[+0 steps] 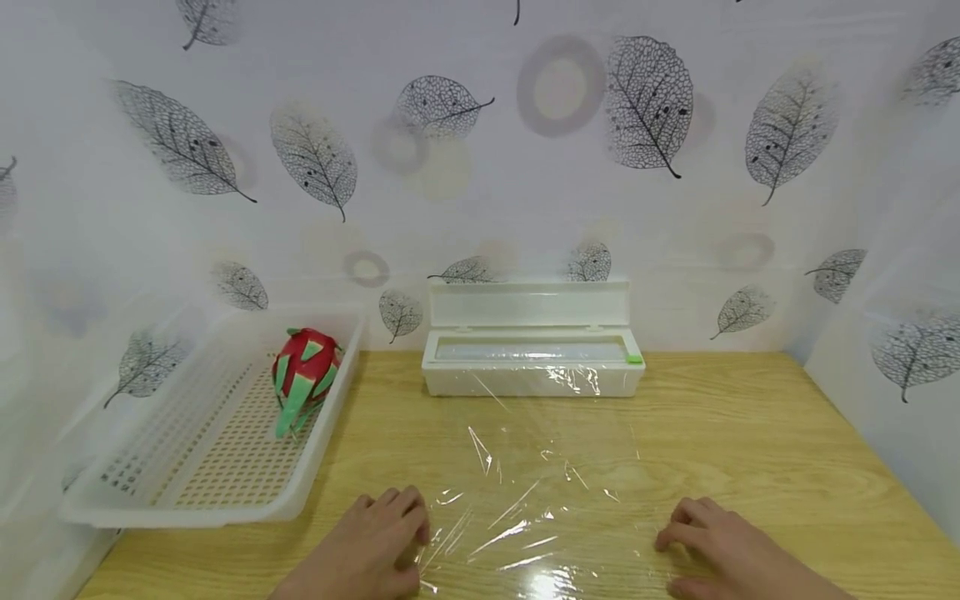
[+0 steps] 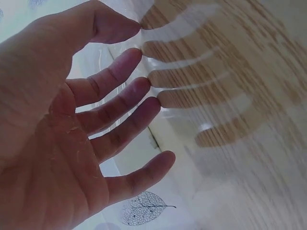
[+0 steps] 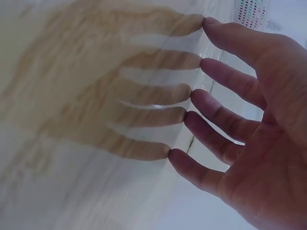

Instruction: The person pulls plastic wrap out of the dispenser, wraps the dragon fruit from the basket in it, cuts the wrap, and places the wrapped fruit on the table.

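Note:
A clear sheet of plastic wrap (image 1: 536,483) lies over the wooden table, stretching forward from a white wrap dispenser box (image 1: 480,382). The box has its lid (image 1: 529,305) raised, and a green slider (image 1: 634,359) sits at its right end. My left hand (image 1: 378,542) rests its fingertips by the sheet's left edge. Opposite it, my right hand (image 1: 723,546) touches down near the right edge. In both wrist views the fingers (image 2: 117,69) are spread and gently bent, nothing gripped between them. Fingertips of the right hand (image 3: 259,129) meet their own reflections on the shiny surface.
On the left stands a white perforated basket (image 1: 300,479) holding a red and green dragon fruit (image 1: 306,367). A leaf-patterned sheet (image 1: 480,208) hangs behind the wooden table (image 1: 750,442) and along its sides.

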`<act>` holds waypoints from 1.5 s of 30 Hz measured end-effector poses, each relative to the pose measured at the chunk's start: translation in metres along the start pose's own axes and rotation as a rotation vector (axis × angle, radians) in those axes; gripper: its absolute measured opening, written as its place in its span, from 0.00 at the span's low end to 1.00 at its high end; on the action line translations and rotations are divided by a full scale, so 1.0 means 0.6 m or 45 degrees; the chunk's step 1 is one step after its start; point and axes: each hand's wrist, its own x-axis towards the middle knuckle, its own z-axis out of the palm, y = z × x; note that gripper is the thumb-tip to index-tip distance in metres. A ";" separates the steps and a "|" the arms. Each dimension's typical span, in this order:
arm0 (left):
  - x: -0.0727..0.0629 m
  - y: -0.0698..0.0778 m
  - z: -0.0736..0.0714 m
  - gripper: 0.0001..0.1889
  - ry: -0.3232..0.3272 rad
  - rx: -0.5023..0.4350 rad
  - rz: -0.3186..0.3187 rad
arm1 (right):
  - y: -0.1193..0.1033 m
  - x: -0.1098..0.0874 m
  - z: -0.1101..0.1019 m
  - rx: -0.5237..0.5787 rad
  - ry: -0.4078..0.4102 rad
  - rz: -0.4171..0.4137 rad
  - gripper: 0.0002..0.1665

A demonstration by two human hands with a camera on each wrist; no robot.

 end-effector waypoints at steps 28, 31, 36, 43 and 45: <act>0.094 -0.007 -0.008 0.13 0.048 0.162 -0.007 | 0.006 0.054 -0.031 -0.366 0.067 0.125 0.38; 0.094 -0.005 -0.006 0.12 -0.037 0.127 -0.063 | 0.012 0.056 -0.026 -0.354 0.014 0.115 0.36; 0.087 -0.006 -0.007 0.13 -0.105 0.086 -0.143 | 0.015 0.051 -0.022 -0.403 0.056 0.082 0.32; 0.078 -0.004 -0.010 0.11 -0.099 0.083 -0.134 | 0.015 0.047 -0.021 -0.429 0.083 0.066 0.33; 0.075 -0.003 -0.010 0.11 -0.097 0.102 -0.130 | 0.015 0.046 -0.021 -0.418 0.077 0.075 0.34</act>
